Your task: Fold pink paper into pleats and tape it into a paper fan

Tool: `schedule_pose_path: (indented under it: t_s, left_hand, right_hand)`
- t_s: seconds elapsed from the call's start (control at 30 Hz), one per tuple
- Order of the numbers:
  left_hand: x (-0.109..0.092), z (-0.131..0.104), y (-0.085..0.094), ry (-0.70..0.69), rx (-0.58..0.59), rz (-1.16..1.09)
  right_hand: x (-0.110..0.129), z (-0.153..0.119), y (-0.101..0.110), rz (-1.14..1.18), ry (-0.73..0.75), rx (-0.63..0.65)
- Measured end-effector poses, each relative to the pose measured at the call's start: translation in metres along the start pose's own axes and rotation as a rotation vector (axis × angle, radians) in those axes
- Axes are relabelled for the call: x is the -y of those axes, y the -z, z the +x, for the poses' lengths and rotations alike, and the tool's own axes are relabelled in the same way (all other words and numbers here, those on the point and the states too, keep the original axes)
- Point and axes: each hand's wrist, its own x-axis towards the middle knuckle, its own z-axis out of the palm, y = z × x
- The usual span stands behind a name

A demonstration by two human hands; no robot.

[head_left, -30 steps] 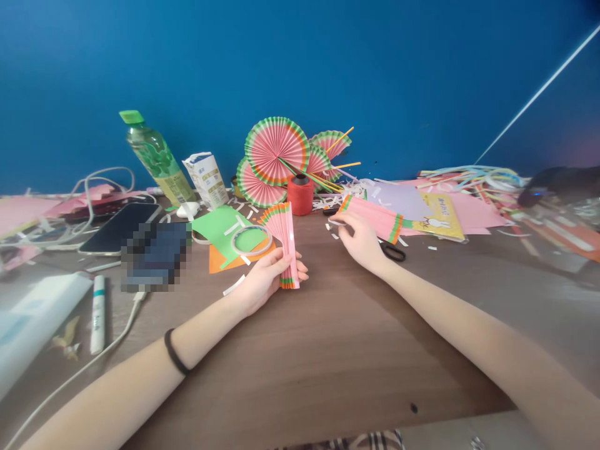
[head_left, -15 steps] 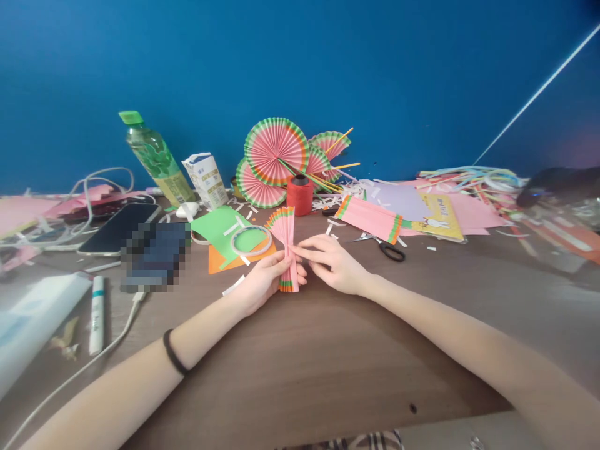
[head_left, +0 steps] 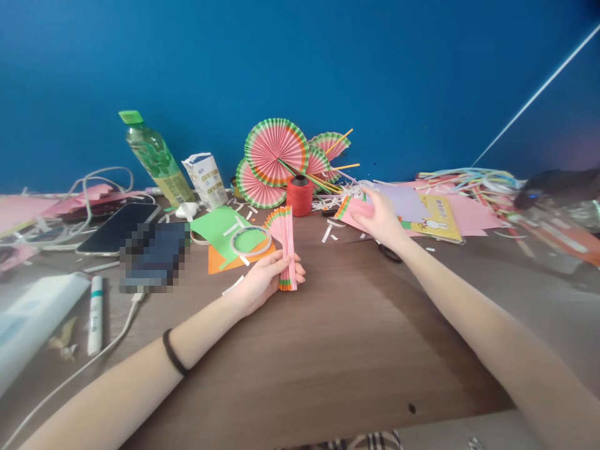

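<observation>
My left hand [head_left: 269, 277] is closed around a pleated pink paper fan [head_left: 287, 240] with green and orange edges. The folds stand upright, pinched near the middle and spread a little at the top. My right hand [head_left: 382, 219] reaches over a second pleated pink paper [head_left: 349, 210] lying on the table, with its thumb against the paper and its fingers apart; the far fingers are partly hidden. Under the right wrist, black-handled scissors [head_left: 390, 253] are mostly covered.
Finished round fans [head_left: 276, 152] stand behind a red thread spool [head_left: 299, 197]. Green paper [head_left: 215, 228] and a white ring [head_left: 234, 245] lie at left, near a bottle [head_left: 157, 159], a carton [head_left: 206, 181] and a phone [head_left: 119, 228]. At right lies a yellow packet [head_left: 440, 215].
My right hand has left the fan in my left hand and moved right and away from me, over the second pleated paper. My left hand keeps its hold in nearly the same place.
</observation>
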Motion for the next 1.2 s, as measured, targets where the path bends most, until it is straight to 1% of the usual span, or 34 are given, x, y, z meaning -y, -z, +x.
schedule_pose_path:
  t_s: [0.1, 0.13, 0.2, 0.27, 0.4, 0.53, 0.67, 0.73, 0.77, 0.8, 0.9, 1.03, 1.2]
  left_hand:
    - [0.000, 0.000, 0.000, -0.002, 0.001, -0.004]
    - [0.001, 0.000, 0.001, -0.002, 0.003, -0.003]
    - [0.001, 0.000, 0.002, -0.001, 0.003, 0.001]
    - [0.002, 0.000, 0.002, -0.003, 0.001, 0.003]
    - [0.001, -0.001, 0.001, -0.008, 0.002, 0.008]
    - [0.000, -0.002, 0.000, -0.011, -0.002, 0.013]
    - [0.000, -0.002, 0.000, -0.008, 0.001, 0.007]
    - [0.000, -0.002, 0.001, -0.015, 0.009, 0.000]
    - [0.001, -0.002, 0.002, -0.020, 0.014, -0.004]
    - [0.001, -0.001, 0.003, -0.026, 0.017, -0.008]
    - [0.001, -0.002, 0.003, -0.043, 0.023, -0.020]
    - [-0.001, -0.003, -0.001, -0.087, 0.012, -0.049]
    - [-0.003, -0.006, -0.007, -0.136, -0.015, -0.041]
  right_hand:
    - [-0.024, 0.006, 0.004, -0.249, -0.115, 0.150]
    - [-0.029, 0.007, 0.005, -0.294, -0.140, 0.204]
    - [-0.036, 0.007, 0.006, -0.331, -0.170, 0.260]
    - [-0.037, 0.006, 0.006, -0.351, -0.158, 0.257]
    - [-0.030, 0.005, 0.009, -0.419, -0.086, 0.203]
    - [-0.023, 0.004, 0.017, -0.439, -0.073, 0.236]
    - [-0.012, 0.006, 0.027, -0.318, -0.114, 0.263]
    - [-0.001, 0.007, 0.030, -0.285, -0.132, 0.232]
    - [0.005, 0.006, 0.031, -0.259, -0.116, 0.225]
    - [0.012, 0.005, 0.032, -0.209, -0.074, 0.239]
    - [0.032, -0.003, 0.028, -0.067, 0.031, 0.341]
    - [0.054, -0.019, 0.016, -0.014, 0.149, 0.420]
    - [0.070, -0.035, 0.004, 0.053, 0.280, 0.516]
